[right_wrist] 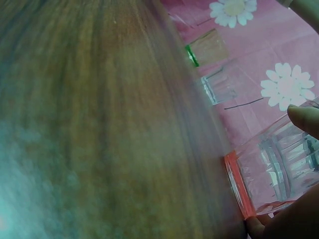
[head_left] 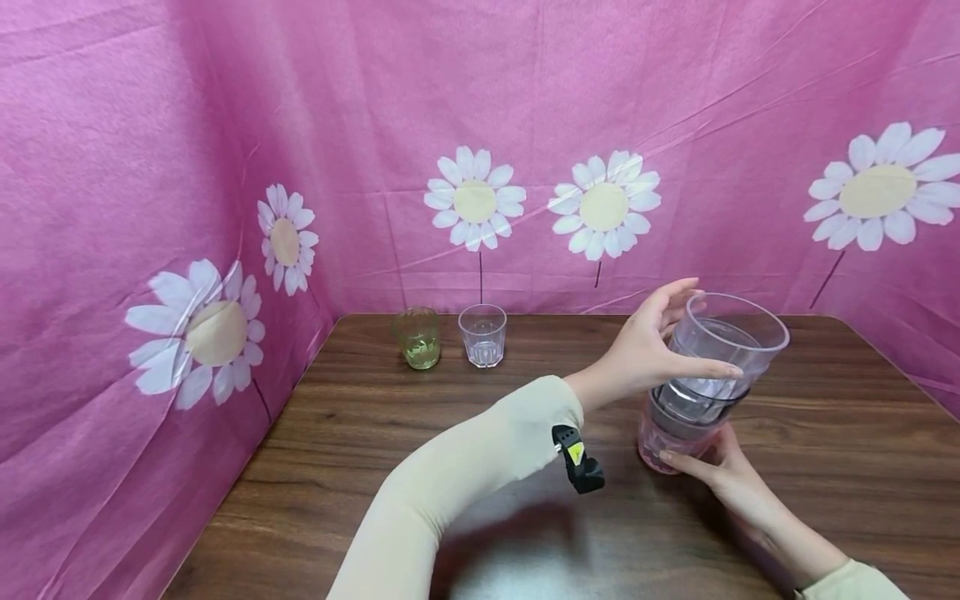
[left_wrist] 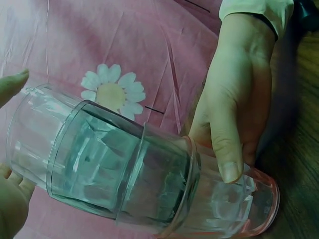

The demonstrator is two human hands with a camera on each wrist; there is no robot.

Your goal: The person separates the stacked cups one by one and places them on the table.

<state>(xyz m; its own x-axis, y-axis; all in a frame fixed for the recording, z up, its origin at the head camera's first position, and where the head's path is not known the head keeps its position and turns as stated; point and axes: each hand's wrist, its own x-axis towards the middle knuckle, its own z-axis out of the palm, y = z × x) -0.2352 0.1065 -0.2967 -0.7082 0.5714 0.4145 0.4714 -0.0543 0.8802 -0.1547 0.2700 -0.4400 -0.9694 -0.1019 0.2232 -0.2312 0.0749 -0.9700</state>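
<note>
On the right half of the table stands a stack of nested cups, seen in the head view leaning a little to the right. Its top is a clear cup (head_left: 738,333), with a grey-tinted cup (left_wrist: 94,159) among those below and a pink cup (head_left: 654,446) at the bottom. My left hand (head_left: 648,346) holds the top clear cup between thumb and fingers near its rim. Lower down, my right hand (head_left: 738,483) grips the pink cup, its thumb (left_wrist: 230,169) across the side. In the right wrist view the pink cup's base (right_wrist: 240,186) shows beside the fingers.
Towards the back of the wooden table (head_left: 360,442) a green cup (head_left: 420,342) and another clear cup (head_left: 483,337) stand side by side, apart from the stack. A pink cloth (head_left: 375,100) with daisies hangs behind and along the sides.
</note>
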